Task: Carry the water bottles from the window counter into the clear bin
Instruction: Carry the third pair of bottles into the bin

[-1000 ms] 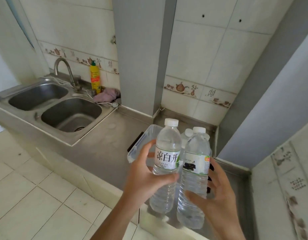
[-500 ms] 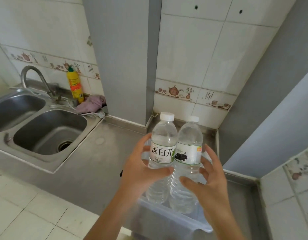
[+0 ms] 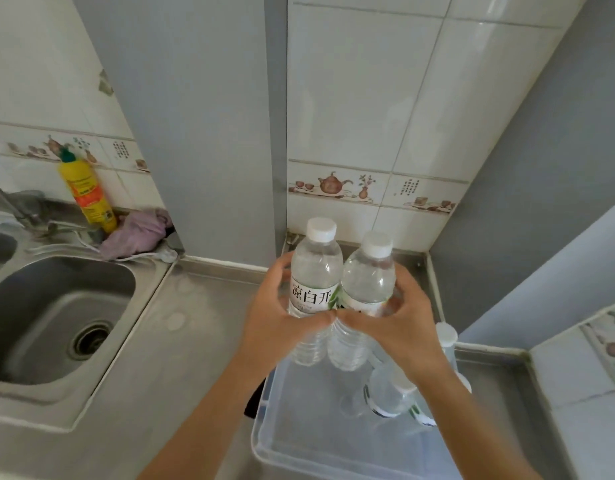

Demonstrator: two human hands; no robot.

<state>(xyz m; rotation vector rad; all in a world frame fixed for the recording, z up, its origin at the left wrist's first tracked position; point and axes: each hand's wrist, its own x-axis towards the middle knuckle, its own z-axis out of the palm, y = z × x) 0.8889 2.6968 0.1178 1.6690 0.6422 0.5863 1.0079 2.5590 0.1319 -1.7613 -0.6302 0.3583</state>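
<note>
My left hand grips a clear water bottle with a white cap and a white label. Pressed against it on the right is a second water bottle, held by my right hand. Both bottles stand upright, their bases above the far left end of the clear bin on the steel counter. Inside the bin, more water bottles stand on the right side, partly hidden behind my right forearm. Another white cap shows at the bin's far right.
A steel sink fills the left, with a yellow detergent bottle and a pink cloth behind it. A grey pillar and tiled walls close the corner behind the bin. A tiled ledge rises on the right.
The view has closed in on the counter corner and tilted down. Both hands have carried the two bottles forward and lower, so they now hang over the bin's open top.
</note>
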